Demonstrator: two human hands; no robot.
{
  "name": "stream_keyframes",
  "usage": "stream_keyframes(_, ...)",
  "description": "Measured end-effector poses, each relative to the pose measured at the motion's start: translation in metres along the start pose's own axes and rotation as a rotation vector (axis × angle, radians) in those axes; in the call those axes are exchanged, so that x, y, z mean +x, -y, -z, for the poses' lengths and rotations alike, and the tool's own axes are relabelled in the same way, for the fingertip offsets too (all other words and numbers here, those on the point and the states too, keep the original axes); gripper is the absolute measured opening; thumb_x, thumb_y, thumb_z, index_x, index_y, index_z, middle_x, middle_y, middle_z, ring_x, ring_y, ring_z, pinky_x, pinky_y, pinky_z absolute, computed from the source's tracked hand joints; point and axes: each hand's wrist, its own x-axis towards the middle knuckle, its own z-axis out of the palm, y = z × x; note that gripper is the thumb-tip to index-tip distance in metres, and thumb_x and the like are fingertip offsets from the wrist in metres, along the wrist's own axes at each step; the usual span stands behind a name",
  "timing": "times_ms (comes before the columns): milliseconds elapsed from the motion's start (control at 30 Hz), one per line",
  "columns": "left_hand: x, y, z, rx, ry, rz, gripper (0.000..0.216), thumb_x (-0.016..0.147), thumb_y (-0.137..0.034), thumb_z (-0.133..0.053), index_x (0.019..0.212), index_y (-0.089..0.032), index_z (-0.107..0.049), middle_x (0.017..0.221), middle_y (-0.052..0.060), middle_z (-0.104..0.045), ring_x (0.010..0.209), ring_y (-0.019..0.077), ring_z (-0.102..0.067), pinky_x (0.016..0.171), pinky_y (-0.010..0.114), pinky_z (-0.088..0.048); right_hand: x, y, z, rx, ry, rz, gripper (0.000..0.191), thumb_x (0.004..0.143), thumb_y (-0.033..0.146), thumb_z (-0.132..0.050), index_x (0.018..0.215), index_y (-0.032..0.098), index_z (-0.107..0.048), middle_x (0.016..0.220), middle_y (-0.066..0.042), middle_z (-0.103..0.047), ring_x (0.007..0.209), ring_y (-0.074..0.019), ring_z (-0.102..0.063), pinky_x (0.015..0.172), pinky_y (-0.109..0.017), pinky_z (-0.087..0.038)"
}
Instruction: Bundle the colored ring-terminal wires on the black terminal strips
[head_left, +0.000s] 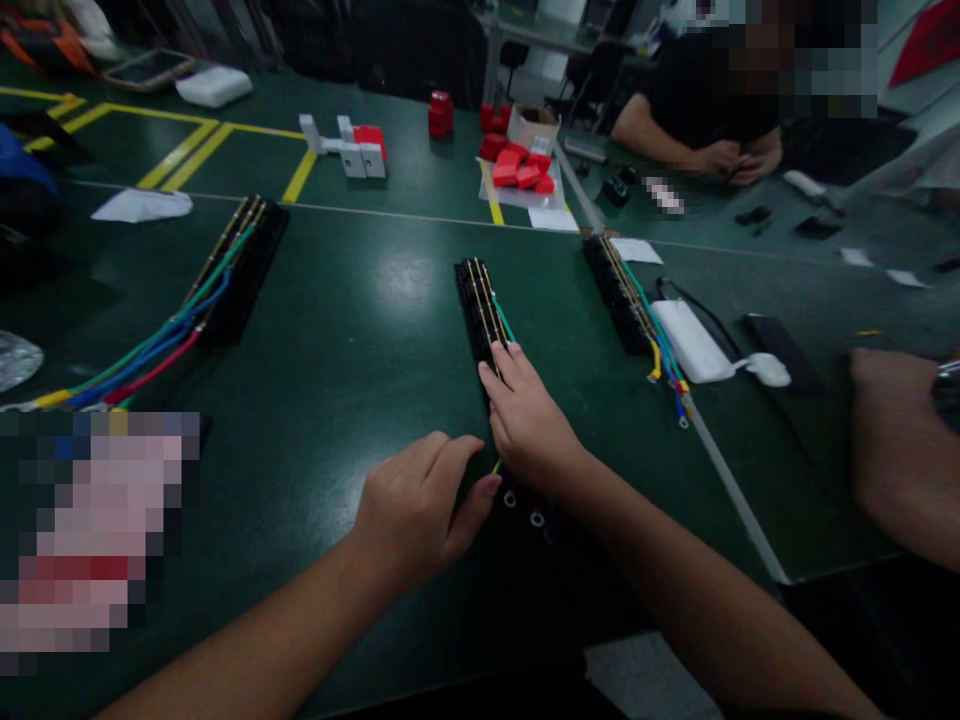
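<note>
A narrow black strip with brass-coloured bars lies on the green table in front of me. My right hand rests over its near half, fingers stretched forward along it, hiding that part. A green wire runs along the strip's right side and under my fingers. Below my right hand, ring terminals of dark wires stick out. My left hand is just left of them, thumb and index finger apart. Between those fingertips and my right hand shows a short yellow-green wire piece; I see no grip on it.
Similar wired strips lie at the left and right. A white power bank with a cable sits to the right. Red parts and a grey-white bracket are farther back. Another person's forearm is at right; a person sits across.
</note>
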Motion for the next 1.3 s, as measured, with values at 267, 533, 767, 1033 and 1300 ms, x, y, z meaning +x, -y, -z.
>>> stream_keyframes(267,0.001,0.009,-0.01,0.053,0.013,0.042,0.015,0.099,-0.027,-0.056,0.096,-0.017,-0.067,0.076,0.002,-0.065,0.064,0.0185,-0.064,0.056,0.033,-0.044,0.009,0.0,0.019,-0.165,0.126,-0.027,0.057,0.099,0.01,-0.039,0.154,0.0,-0.051,0.167,-0.024,-0.036,0.157,-0.0416,-0.029,0.125,-0.059,-0.027)
stream_keyframes(533,0.004,0.015,-0.014,0.126,0.079,0.037,0.024,0.099,-0.025,-0.053,0.079,-0.019,-0.065,0.068,0.001,-0.06,0.058,0.0173,-0.06,0.055,0.033,-0.04,0.022,-0.018,0.027,-0.247,0.165,0.004,0.057,0.101,0.012,-0.039,0.155,-0.001,-0.05,0.167,-0.025,-0.035,0.156,-0.0409,-0.03,0.127,-0.054,-0.025)
stream_keyframes(767,0.004,0.018,-0.016,0.149,0.131,0.025,0.028,0.099,-0.026,-0.052,0.073,-0.02,-0.06,0.064,0.001,-0.058,0.056,0.016,-0.057,0.054,0.033,-0.039,0.035,-0.043,0.035,-0.301,0.203,-0.046,0.06,0.1,0.013,-0.04,0.158,0.0,-0.046,0.169,-0.024,-0.03,0.158,-0.0401,-0.027,0.127,-0.054,-0.025)
stream_keyframes(1033,0.006,0.019,-0.016,0.146,0.169,-0.002,0.03,0.1,-0.026,-0.049,0.072,-0.02,-0.059,0.063,0.0,-0.058,0.053,0.0158,-0.057,0.052,0.033,-0.039,0.046,-0.084,0.051,-0.468,0.29,-0.192,0.06,0.103,0.016,-0.035,0.161,-0.002,-0.039,0.169,-0.028,-0.028,0.157,-0.0422,-0.029,0.125,-0.058,-0.026)
stream_keyframes(1300,0.006,0.016,-0.016,0.182,0.128,-0.045,0.03,0.098,-0.024,-0.051,0.069,-0.02,-0.058,0.062,0.0,-0.058,0.052,0.0166,-0.057,0.051,0.034,-0.039,0.049,-0.106,0.064,-0.596,0.379,-0.305,0.061,0.105,0.019,-0.033,0.163,-0.001,-0.034,0.17,-0.028,-0.025,0.158,-0.0386,-0.026,0.126,-0.06,-0.021)
